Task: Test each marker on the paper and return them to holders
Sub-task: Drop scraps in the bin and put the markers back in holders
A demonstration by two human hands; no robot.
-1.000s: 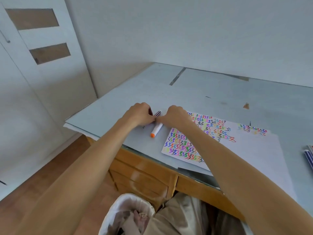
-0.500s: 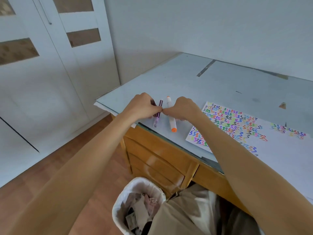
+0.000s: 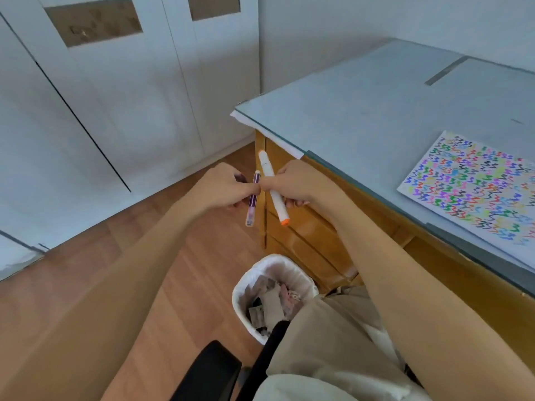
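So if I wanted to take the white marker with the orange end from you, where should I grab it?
Grab the white marker by its lower barrel just above the orange end, coming from below; the right hand covers the middle.

Both forearms are bare to the frame edge, with no sleeves, watch or rings visible. Loose beige trousers cover the lap at 5 o'clock.

Two markers are held off the desk's left edge, above the floor: the thin marker in the left hand, the thick marker just beside it in the right hand. The paper is laid on the desk to the right, and a bin is tucked below the hands, next to the drawers.
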